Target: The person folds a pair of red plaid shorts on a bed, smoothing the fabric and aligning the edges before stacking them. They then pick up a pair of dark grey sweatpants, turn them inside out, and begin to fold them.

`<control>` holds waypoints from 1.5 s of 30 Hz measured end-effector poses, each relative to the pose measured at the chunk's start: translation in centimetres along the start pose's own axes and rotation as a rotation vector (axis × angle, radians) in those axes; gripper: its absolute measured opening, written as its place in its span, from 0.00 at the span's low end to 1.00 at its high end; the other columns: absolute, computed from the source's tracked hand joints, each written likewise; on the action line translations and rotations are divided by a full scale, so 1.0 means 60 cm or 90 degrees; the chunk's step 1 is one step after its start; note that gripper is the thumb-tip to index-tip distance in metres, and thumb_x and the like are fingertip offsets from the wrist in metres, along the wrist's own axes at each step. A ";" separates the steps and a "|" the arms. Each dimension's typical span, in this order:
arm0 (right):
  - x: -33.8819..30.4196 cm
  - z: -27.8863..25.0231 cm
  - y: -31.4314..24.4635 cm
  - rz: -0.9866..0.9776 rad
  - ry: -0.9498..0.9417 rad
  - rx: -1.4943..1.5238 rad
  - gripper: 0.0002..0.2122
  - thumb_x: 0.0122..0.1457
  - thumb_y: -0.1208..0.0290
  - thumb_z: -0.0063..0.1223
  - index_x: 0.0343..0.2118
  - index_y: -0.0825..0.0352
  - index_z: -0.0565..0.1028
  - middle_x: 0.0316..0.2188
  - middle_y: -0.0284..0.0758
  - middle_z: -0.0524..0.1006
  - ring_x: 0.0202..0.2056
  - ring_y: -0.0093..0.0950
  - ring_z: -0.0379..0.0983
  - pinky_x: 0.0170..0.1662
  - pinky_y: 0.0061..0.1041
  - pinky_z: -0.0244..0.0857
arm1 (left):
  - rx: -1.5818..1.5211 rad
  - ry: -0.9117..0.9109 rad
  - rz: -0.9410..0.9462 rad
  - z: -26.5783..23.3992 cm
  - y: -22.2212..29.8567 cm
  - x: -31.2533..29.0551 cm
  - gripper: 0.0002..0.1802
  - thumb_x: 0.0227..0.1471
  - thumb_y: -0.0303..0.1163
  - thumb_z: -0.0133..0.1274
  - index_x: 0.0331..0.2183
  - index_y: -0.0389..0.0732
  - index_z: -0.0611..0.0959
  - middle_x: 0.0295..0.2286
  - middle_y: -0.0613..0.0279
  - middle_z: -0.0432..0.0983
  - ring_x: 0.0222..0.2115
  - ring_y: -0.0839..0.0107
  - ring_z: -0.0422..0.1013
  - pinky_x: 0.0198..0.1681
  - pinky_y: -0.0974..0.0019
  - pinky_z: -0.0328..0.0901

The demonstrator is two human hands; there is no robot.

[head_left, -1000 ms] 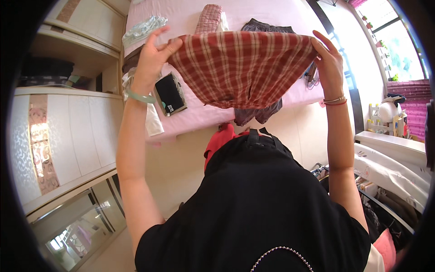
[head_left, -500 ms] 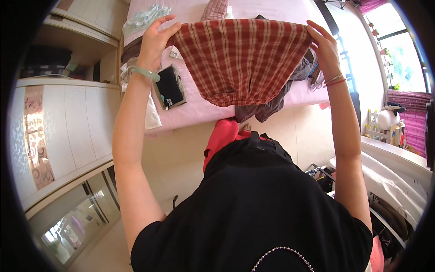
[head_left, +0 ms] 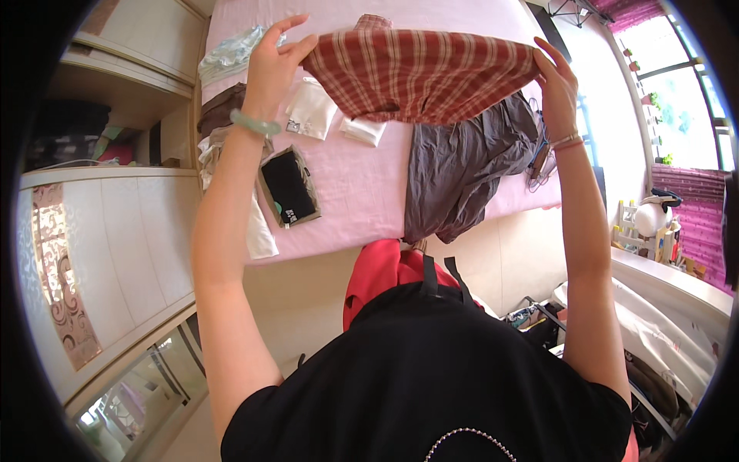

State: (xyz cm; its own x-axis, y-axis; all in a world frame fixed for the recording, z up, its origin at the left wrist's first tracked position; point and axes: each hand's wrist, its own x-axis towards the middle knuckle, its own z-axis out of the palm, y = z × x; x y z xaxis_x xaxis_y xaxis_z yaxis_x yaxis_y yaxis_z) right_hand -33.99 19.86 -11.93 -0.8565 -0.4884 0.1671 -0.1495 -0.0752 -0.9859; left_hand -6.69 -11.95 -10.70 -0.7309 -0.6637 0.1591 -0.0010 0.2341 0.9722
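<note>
A red plaid garment (head_left: 431, 77) with pale checks hangs stretched above the bed; its lower edge is gathered like an elastic waist. Whether it is a skirt or shorts, I cannot tell. My left hand (head_left: 271, 68) pinches its upper left corner between thumb and fingers. At the upper right corner, my right hand (head_left: 560, 81) grips the cloth, fingers partly behind it. Below the garment, a dark grey crumpled piece of clothing (head_left: 462, 169) is spread on the pink bed sheet (head_left: 358, 208). Another plaid piece (head_left: 373, 21) shows partly behind the held cloth.
White folded clothes (head_left: 312, 108) and a box with black folded cloth (head_left: 289, 187) lie on the bed's left part. Pale blue cloth (head_left: 231, 55) is at the far left. A cabinet (head_left: 131, 254) stands left, a rack with clothes (head_left: 654, 362) at lower right.
Both hands have tilted the plaid garment up and away, so its gathered edge sits higher. More of the grey clothing and the white folded clothes now shows beneath it.
</note>
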 end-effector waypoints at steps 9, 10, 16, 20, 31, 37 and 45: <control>-0.319 -0.051 0.279 0.189 0.010 -0.020 0.18 0.63 0.77 0.50 0.56 0.70 0.69 0.47 0.32 0.75 0.43 0.18 0.70 0.49 0.18 0.64 | 0.069 -0.031 -0.225 0.068 -0.288 -0.292 0.30 0.56 0.27 0.58 0.58 0.44 0.70 0.17 0.72 0.69 0.21 0.84 0.60 0.28 0.77 0.62; -0.373 -0.058 0.326 0.264 0.038 -0.008 0.19 0.63 0.77 0.50 0.57 0.70 0.69 0.45 0.31 0.75 0.42 0.17 0.70 0.47 0.17 0.64 | 0.114 -0.063 -0.290 0.075 -0.338 -0.333 0.31 0.56 0.27 0.58 0.59 0.46 0.69 0.16 0.72 0.67 0.21 0.83 0.61 0.28 0.77 0.62; -0.595 -0.067 0.499 0.592 0.076 -0.111 0.20 0.61 0.77 0.52 0.58 0.67 0.68 0.30 0.29 0.78 0.31 0.14 0.68 0.35 0.13 0.60 | 0.235 -0.065 -0.246 0.101 -0.567 -0.614 0.34 0.53 0.26 0.61 0.60 0.48 0.69 0.25 0.64 0.77 0.25 0.77 0.73 0.29 0.76 0.66; -0.639 -0.072 0.556 0.668 0.070 -0.130 0.19 0.58 0.80 0.50 0.54 0.68 0.69 0.32 0.30 0.79 0.30 0.14 0.67 0.33 0.15 0.60 | 0.303 -0.076 -0.330 0.108 -0.636 -0.710 0.31 0.52 0.27 0.61 0.57 0.46 0.72 0.34 0.63 0.81 0.35 0.67 0.76 0.37 0.65 0.68; -0.458 -0.027 0.679 0.588 0.054 -0.216 0.22 0.60 0.64 0.60 0.50 0.74 0.68 0.34 0.32 0.78 0.35 0.18 0.71 0.39 0.17 0.65 | -0.012 0.000 -0.533 0.190 -0.713 -0.441 0.28 0.56 0.38 0.60 0.53 0.33 0.71 0.40 0.56 0.79 0.39 0.73 0.75 0.42 0.69 0.70; -0.297 0.011 0.751 0.446 0.038 -0.243 0.26 0.56 0.61 0.65 0.49 0.76 0.69 0.35 0.33 0.78 0.34 0.17 0.72 0.37 0.16 0.66 | -0.008 0.104 -0.455 0.240 -0.759 -0.269 0.28 0.52 0.40 0.64 0.47 0.32 0.73 0.32 0.59 0.79 0.31 0.75 0.74 0.34 0.70 0.68; -0.147 0.053 0.759 0.417 -0.020 -0.313 0.26 0.52 0.58 0.66 0.46 0.74 0.73 0.34 0.35 0.79 0.35 0.21 0.74 0.41 0.20 0.68 | 0.023 0.050 -0.520 0.258 -0.721 -0.227 0.20 0.52 0.38 0.64 0.40 0.33 0.79 0.31 0.63 0.80 0.30 0.79 0.73 0.35 0.74 0.67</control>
State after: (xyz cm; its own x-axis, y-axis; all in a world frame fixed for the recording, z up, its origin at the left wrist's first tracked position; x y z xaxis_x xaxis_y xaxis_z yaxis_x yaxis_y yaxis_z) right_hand -31.70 17.96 -58.34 -0.8323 -0.3262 -0.4482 0.1699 0.6196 -0.7663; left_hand -7.27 -2.04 -57.61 -0.4404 -0.6817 -0.5842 -0.5356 -0.3227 0.7804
